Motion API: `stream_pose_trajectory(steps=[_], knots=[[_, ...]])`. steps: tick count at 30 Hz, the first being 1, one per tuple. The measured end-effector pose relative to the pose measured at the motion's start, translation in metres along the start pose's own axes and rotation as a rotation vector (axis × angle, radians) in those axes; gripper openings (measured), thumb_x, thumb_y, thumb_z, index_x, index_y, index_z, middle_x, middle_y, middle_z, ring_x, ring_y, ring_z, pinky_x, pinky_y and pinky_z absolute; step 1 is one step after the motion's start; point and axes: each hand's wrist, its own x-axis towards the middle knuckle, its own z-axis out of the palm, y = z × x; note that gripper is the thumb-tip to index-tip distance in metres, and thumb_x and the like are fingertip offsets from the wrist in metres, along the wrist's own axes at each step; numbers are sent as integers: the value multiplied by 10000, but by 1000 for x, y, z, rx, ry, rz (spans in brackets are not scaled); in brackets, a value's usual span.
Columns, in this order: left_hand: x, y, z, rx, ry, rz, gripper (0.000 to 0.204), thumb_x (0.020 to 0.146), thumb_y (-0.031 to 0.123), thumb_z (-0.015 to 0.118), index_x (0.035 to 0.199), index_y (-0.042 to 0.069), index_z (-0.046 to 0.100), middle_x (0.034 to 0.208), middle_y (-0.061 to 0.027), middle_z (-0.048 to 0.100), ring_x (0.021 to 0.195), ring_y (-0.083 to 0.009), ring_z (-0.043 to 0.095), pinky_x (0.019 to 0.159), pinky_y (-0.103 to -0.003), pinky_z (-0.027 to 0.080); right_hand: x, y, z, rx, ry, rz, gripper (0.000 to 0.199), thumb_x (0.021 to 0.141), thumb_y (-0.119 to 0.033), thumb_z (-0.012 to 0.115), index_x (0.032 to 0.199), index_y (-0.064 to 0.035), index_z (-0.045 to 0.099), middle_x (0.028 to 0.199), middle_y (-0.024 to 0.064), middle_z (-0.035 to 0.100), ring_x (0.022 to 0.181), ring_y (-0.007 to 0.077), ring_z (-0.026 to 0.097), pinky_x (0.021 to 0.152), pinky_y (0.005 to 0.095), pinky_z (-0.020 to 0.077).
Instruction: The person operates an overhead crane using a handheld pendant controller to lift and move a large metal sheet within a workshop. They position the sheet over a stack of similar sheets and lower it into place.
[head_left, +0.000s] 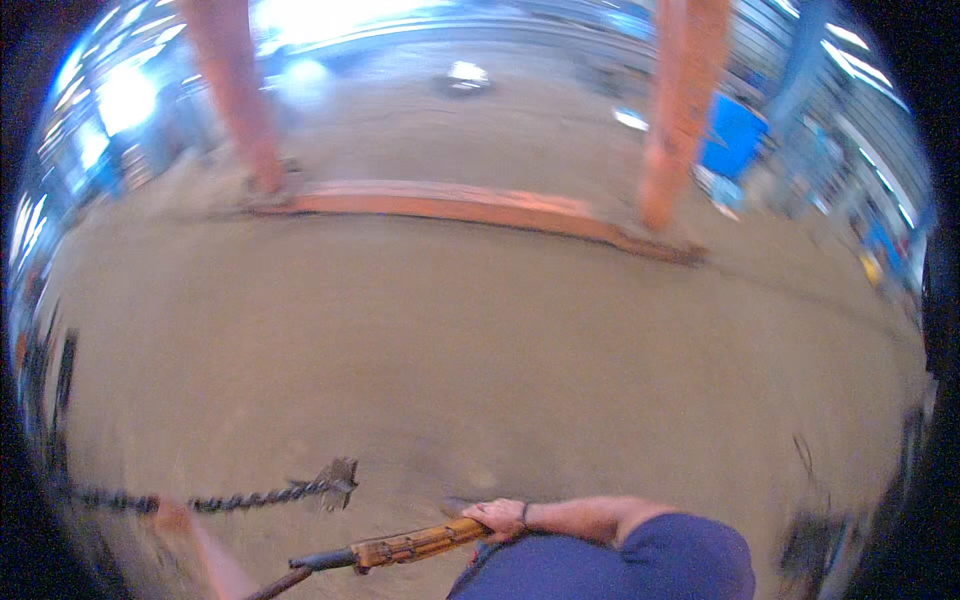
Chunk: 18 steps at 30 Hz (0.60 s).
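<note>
At the lower left, my left hand [172, 516] is closed around a heavy dark chain [245, 500], somewhat blurred by motion. The chain runs out on both sides of the hand, and its right end carries a rusty metal end piece [340, 482]. My right hand [497, 520], with a dark band at the wrist, grips the upper end of a worn yellow-orange bar-like tool [415, 543]. A dark metal rod [322, 560] extends from the tool's lower left end, and the bottom edge cuts it off.
Ahead stands an orange steel frame with a left post [235, 90], a right post [680, 110] and a low crossbeam [450, 203] on the brown floor [480, 330]. Behind the right post is a blue bin-like object [733, 137]. Blurred dark items [815, 550] lie at the lower right.
</note>
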Motion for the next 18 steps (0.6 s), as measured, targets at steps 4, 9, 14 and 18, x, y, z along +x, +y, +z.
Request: stream_pose_trajectory(steps=[4,9,14,18], knots=[[1,35,-6,20,-12,-114,421,848,168,628,1154,-48,435,924,-209,629,829,-349,630,718,-419,488,1,7,-54,-67,-125,-39,744,797,-392,663,1399,-130,313,1273,212,517,1096,412,568,911,484,481],[-2,72,-11,23,36,-114,402,834,163,630,1125,-37,439,886,-204,626,802,-357,630,692,-428,484,19,12,-93,-190,-171,-2,736,803,-406,654,1400,-148,308,1249,223,534,1078,413,578,900,489,485],[-18,100,-17,-50,0,-133,387,805,172,635,1073,-19,431,798,-189,608,741,-367,624,640,-453,465,18,45,-99,-166,-65,19,683,799,-440,653,1334,-107,390,1155,246,574,1021,429,591,866,491,496],[-28,63,-6,103,122,55,516,822,220,622,1214,-35,403,842,-232,625,803,-423,624,674,-473,481,22,70,-92,-86,-97,2,707,781,-375,673,1358,-115,358,1196,236,562,1031,434,584,856,496,493]])
